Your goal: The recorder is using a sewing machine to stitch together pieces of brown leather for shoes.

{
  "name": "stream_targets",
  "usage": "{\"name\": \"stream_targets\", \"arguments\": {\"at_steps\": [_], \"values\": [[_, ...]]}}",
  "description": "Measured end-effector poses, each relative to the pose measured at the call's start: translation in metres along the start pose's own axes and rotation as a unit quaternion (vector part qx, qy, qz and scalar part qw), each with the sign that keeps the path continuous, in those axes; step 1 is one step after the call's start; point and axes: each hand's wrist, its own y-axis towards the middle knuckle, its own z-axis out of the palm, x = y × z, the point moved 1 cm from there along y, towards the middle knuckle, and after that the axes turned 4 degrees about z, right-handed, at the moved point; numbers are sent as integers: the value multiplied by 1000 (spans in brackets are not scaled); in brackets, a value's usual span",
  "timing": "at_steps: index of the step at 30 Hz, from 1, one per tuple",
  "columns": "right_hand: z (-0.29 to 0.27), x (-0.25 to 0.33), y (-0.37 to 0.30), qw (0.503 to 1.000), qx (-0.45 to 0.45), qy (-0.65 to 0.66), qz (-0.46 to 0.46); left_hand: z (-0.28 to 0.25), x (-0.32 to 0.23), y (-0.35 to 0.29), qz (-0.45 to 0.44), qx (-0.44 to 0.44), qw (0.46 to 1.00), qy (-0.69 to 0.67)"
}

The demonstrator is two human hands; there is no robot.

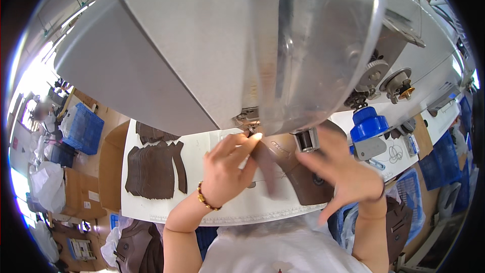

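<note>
My left hand (227, 166) is under the head of a large sewing machine (187, 45), its fingertips pinched beside the needle area. From those fingers hangs a narrow brown leather-like strip (264, 167), its lower end smeared by motion. My right hand (347, 169) is blurred, with thumb and fingers spread apart, and I see nothing held in it. It hovers over the right part of a larger brown panel (307, 184) on the white table (202, 207). Close to its fingertips is a round metal machine part (306, 141).
Brown cut pieces (151, 172) lie stacked at the table's left. A blue thread-stand-like part (369, 124) and loose thread (395, 154) are at the right. More brown panels (136, 247) hang below the left edge. Blue crates (83, 129) and cardboard boxes (81, 192) stand beyond.
</note>
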Motion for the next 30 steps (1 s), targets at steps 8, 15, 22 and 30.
{"name": "stream_targets", "arguments": {"at_steps": [8,15,22,30], "values": [[79,17,-38,988,-94,-119,34,-9,-11,3,1,29,998,-48],[73,11,-39,993,-73,-94,19,8,-13,-8,201,25,971,125],[62,9,-40,995,-59,-79,34,9,-14,-5,243,28,960,134],[43,-12,-38,998,-66,-24,2,15,-25,1,213,10,962,169]]}}
